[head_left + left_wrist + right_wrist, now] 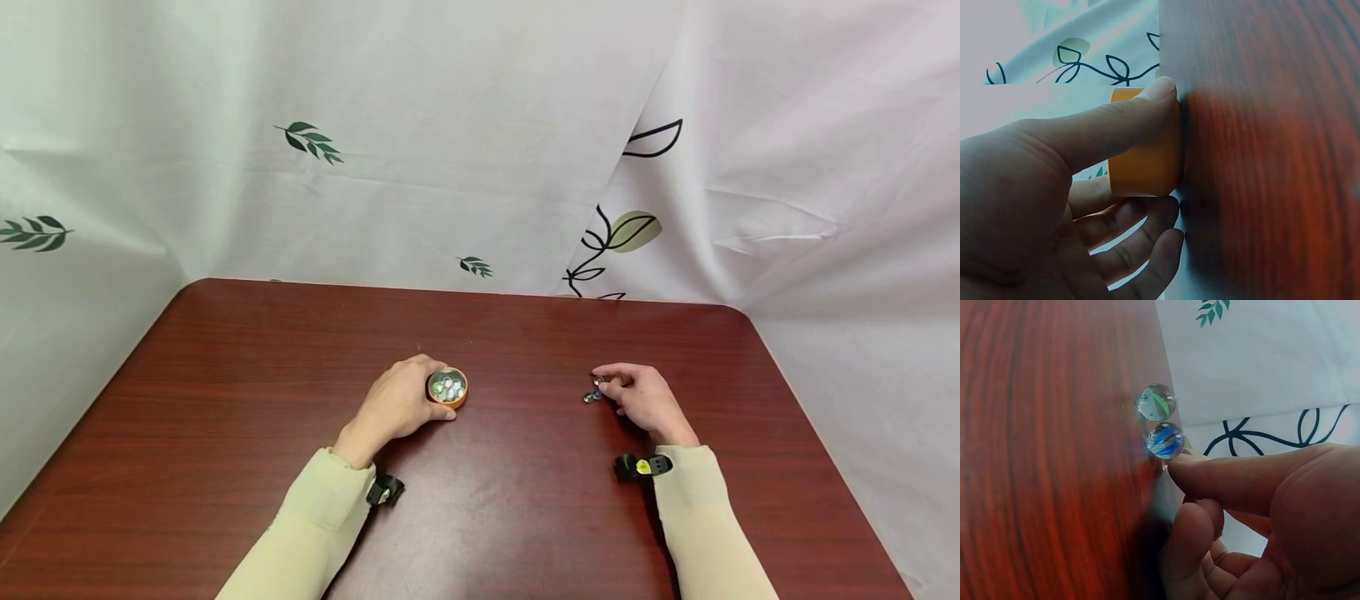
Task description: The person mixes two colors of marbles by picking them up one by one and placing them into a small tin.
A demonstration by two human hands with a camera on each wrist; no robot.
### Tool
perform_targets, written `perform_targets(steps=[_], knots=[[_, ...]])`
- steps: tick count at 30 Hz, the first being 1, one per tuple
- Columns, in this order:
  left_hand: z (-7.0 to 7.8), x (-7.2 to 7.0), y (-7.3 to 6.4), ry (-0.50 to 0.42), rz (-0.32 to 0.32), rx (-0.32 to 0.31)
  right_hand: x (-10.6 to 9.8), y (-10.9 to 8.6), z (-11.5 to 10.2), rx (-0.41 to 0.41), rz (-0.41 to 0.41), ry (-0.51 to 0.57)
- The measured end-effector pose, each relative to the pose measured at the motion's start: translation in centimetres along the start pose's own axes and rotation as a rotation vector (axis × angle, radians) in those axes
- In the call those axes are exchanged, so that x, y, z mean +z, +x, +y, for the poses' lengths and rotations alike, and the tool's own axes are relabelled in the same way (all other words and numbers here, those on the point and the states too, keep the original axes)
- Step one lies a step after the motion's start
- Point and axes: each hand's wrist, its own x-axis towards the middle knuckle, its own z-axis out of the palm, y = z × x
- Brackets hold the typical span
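Left hand, half-curled, gripped orange cup of marbles on surface. At cup's 3 o'clock, right hand, nearly closed, pinched small marble; blue-streaked marble, green-streaked marble lay toward 7 o'clock.

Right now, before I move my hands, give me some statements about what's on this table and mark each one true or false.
1. The left hand grips the cup. True.
2. The cup is blue. False: it is orange.
3. There are marbles in the cup. True.
4. The right hand touches the cup. False: it is apart from the cup, beside a blue marble.
5. A green marble lies outside the cup. True.
6. The table is white. False: it is reddish brown.
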Motion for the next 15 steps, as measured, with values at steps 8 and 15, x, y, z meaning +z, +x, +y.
perform_targets(steps=[8, 15], knots=[[0.01, 0.04, 0.04, 0.004, 0.001, 0.0, 0.08, -0.1, -0.04, 0.002, 0.017, -0.023], [0.03, 0.02, -0.02, 0.004, 0.001, 0.004, 0.13, -0.08, 0.01, 0.011, 0.025, -0.034]])
